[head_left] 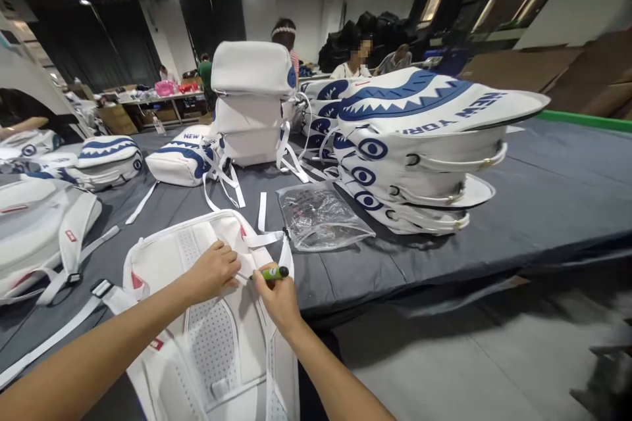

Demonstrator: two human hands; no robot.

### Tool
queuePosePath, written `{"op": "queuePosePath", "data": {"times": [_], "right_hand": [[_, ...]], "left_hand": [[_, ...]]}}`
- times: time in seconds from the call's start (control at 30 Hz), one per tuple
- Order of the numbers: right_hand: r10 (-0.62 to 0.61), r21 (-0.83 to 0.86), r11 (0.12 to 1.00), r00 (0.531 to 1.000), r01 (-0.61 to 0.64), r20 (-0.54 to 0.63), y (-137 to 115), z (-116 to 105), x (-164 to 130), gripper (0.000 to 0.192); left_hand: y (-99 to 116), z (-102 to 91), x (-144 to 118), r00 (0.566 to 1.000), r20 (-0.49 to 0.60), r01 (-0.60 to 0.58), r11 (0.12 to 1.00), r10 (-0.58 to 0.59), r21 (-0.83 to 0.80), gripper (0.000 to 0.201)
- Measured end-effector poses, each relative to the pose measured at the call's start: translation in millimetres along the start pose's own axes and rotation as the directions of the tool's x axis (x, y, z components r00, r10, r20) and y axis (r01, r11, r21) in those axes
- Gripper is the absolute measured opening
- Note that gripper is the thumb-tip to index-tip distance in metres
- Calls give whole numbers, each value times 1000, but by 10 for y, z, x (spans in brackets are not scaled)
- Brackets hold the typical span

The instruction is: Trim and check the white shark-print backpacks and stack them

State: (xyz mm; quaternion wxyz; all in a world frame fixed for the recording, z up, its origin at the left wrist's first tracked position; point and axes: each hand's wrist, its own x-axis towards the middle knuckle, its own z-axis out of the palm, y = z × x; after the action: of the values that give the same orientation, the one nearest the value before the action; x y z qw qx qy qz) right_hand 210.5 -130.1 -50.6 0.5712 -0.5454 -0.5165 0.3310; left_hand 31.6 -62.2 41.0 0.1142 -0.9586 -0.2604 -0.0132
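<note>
White backpack point(217, 316) lies back-panel up at table point(543, 197) edge; left hand point(213, 271) pins strap seam flat, right hand point(279, 295) grips green-handled tool point(270, 273) at it.

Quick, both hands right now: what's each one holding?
Left hand: fingers pinching the white backpack at its top edge.
Right hand: closed on a green tool.

One white backpack point(212, 316) under my two hands, left hand point(213, 271) and right hand point(279, 299), and one green-handled tool point(271, 273) in the right. Just past the right hand: one clear plastic bag point(320, 216); beyond that, a stack of shark-print bags point(419, 151), at least four by the eyes showing, exact count unclear. Far ahead of my hands, at least three other people point(354, 59) visible.
</note>
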Motion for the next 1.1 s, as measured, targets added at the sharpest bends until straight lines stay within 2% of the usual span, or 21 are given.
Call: {"op": "queuePosePath", "data": {"times": [0.1,0.2,0.27,0.33,0.4,0.47,0.53,0.57,0.6,0.63,0.7,0.73,0.77,0.8,0.87,0.9,0.97,1.03,1.1], "right_hand": [[4,131,991,999,-10,41,-175,-131,-67,35],[-55,321,947,990,10,132,-559,-399,-222,31],[-120,347,936,976,51,180,-881,-624,-276,39],[-229,299,940,954,165,192,-1149,-823,-236,45],[-332,230,932,913,279,238,-1281,-945,-167,41],[-381,150,924,851,351,361,-1238,-982,-155,33],[-413,53,896,784,441,463,-1035,-957,-211,26],[-460,11,854,747,519,480,-896,-931,-250,25],[-527,-20,793,703,608,476,-752,-899,-290,26],[-600,-45,721,654,692,461,-617,-860,-327,30],[-711,-81,581,554,810,433,-426,-755,-381,42],[-739,-97,534,520,840,428,-379,-686,-392,47],[-752,-122,501,501,857,428,-360,-605,-390,50],[-757,-153,473,489,868,433,-360,-516,-375,50],[-747,-226,431,486,874,454,-376,-334,-326,43],[-733,-267,427,503,864,458,-376,-252,-308,37],[-689,-332,458,565,825,453,-343,-138,-314,25],[-641,-346,525,629,778,441,-274,-104,-380,17],[-607,-324,575,657,751,447,-199,-137,-463,18]], "left_hand": [[181,-268,-199,991,-130,36,999,-33,16,21],[494,-717,-488,976,-216,57,995,-38,84,24],[701,-1003,-623,963,-258,110,988,-79,109,25],[859,-1129,-672,929,-317,226,971,-192,75,27],[985,-1025,-666,870,-356,362,932,-341,-8,27],[1089,-743,-635,843,-318,425,899,-434,-103,23],[1139,-422,-599,879,-239,378,908,-414,-181,16],[1130,-293,-587,901,-217,329,919,-374,-219,13],[1098,-203,-587,913,-233,277,928,-335,-250,11],[1044,-156,-602,906,-281,245,932,-318,-266,11],[887,-174,-660,831,-401,296,917,-384,-266,19],[793,-218,-688,786,-436,356,898,-438,-259,24],[696,-270,-703,762,-428,416,874,-486,-251,33],[602,-317,-697,769,-375,458,855,-518,-243,48],[433,-363,-617,837,-182,472,849,-516,-237,74],[360,-353,-547,868,-81,461,856,-490,-234,81],[231,-269,-377,878,67,477,854,-474,-207,85],[115,-126,-211,868,137,496,850,-477,-176,83],[19,30,-97,878,178,472,864,-444,-174,77]]}}
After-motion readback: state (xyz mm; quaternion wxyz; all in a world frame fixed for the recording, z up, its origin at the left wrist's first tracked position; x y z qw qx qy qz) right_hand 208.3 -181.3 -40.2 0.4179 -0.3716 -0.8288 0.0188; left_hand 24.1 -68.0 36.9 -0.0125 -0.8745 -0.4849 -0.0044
